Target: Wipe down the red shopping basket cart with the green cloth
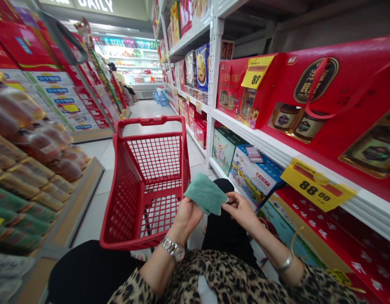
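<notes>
A folded green cloth [205, 192] is held up in front of me, over my knee and beside the cart. My left hand [188, 215] supports it from below on its left side, with the fingers hidden underneath. At its right corner, my right hand [241, 210] pinches the edge between thumb and fingers. The red shopping cart [119, 215] stands just left of the cloth, with its basket of open mesh facing me. Close to my right hand are the shelf's lower gift boxes, including a blue and white box [252, 177].
White shelving [210, 84] runs along the right, holding red gift boxes [309, 97] with yellow price tags [318, 185]. On the left, a low display platform [87, 194] carries packaged goods and bottles. A person [120, 78] is farther down the aisle, near water jugs [160, 97].
</notes>
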{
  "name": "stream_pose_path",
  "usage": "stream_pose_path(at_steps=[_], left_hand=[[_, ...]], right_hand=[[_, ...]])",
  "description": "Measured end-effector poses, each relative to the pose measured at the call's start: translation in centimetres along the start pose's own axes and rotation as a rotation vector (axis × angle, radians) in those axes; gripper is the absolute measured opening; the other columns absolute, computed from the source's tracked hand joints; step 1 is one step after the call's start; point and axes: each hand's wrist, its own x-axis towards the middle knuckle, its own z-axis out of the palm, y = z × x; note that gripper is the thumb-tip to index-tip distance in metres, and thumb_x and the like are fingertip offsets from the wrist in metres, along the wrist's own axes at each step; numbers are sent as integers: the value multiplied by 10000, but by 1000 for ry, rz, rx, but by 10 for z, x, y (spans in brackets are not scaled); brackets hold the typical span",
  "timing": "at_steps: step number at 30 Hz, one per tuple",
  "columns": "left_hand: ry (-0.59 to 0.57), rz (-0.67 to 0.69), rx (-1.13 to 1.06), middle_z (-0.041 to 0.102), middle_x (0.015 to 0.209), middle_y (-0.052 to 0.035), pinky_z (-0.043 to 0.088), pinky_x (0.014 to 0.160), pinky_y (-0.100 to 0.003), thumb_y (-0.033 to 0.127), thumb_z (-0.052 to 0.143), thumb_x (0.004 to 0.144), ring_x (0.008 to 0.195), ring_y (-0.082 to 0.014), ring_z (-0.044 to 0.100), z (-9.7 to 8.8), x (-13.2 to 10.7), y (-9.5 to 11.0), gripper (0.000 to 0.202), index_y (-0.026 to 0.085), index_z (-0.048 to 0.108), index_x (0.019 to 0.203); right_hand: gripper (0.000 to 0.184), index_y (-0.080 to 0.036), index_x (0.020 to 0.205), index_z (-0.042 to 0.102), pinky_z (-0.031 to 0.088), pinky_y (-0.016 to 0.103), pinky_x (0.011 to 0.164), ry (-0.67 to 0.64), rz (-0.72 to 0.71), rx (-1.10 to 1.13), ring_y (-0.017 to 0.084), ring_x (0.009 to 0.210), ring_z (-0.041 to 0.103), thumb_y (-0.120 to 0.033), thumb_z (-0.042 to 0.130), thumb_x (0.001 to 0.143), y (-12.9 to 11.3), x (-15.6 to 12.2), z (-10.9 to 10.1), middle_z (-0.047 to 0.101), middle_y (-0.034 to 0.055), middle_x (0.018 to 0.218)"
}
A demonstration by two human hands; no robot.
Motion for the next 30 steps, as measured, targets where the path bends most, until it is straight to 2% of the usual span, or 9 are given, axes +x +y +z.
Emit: stream_pose_path(at_steps=[3,6,9,13,16,20,24,27,30], left_hand=[[-10,85,31,774,1168,-114,535,1048,-444,145,643,851,1129,-262,702,2,0,0,350,148,726,1191],[-67,138,59,778,1148,-115,538,1039,-439,177,728,796,1123,-266,703,5,-2,-3,355,151,742,1150],[-101,144,104,785,1097,-125,545,1016,-416,248,800,746,1088,-270,713,2,-4,-11,358,132,761,1082],[-84,207,315,792,1051,-108,564,950,-376,357,821,735,993,-246,730,-10,-4,-20,374,156,769,1046],[-91,356,673,779,1142,-89,530,1014,-394,259,811,712,1084,-252,703,-21,-6,-13,376,205,767,1081],[-203,330,1027,635,1442,-131,454,1122,-465,183,789,689,1341,-305,574,-33,-19,9,693,237,647,1365],[-180,230,1075,399,1643,-168,360,1201,-501,255,917,576,1510,-353,379,-33,-32,21,1081,241,450,1550],[-137,152,955,586,1492,-178,481,1089,-456,353,941,563,1354,-351,564,-29,-34,21,927,201,614,1417],[-112,94,818,793,1036,-127,570,792,-315,468,908,621,904,-243,730,-26,-33,20,534,157,797,1041]], right_hand=[[473,-205,934,676,577,300,578,91,-1,114,154,626,656,-461,880,593,-5,-4,6,692,10,794],[559,-179,959,708,625,372,720,-147,169,392,227,771,748,-557,911,602,-16,-10,19,756,74,863],[589,-163,973,744,612,423,859,-304,191,621,256,895,763,-574,934,594,-26,-13,33,785,107,971],[533,-179,927,763,602,459,871,-263,166,780,288,936,755,-470,984,539,-25,-9,44,796,85,928],[523,-198,939,765,604,465,824,-196,182,805,293,896,753,-447,981,533,-16,-5,43,793,68,894],[507,-223,1005,771,578,422,881,-119,75,710,274,976,730,-424,955,578,-9,-3,35,796,63,1017],[500,-235,1008,772,534,376,957,-192,-33,593,251,1008,711,-381,958,568,-13,-9,31,794,44,1041],[506,-231,1024,756,535,379,955,-350,-40,589,246,978,715,-412,944,590,-16,-14,32,792,45,1007],[571,-235,1112,712,550,377,924,-461,-22,574,244,973,719,-457,919,628,-16,-15,33,782,53,1021]])
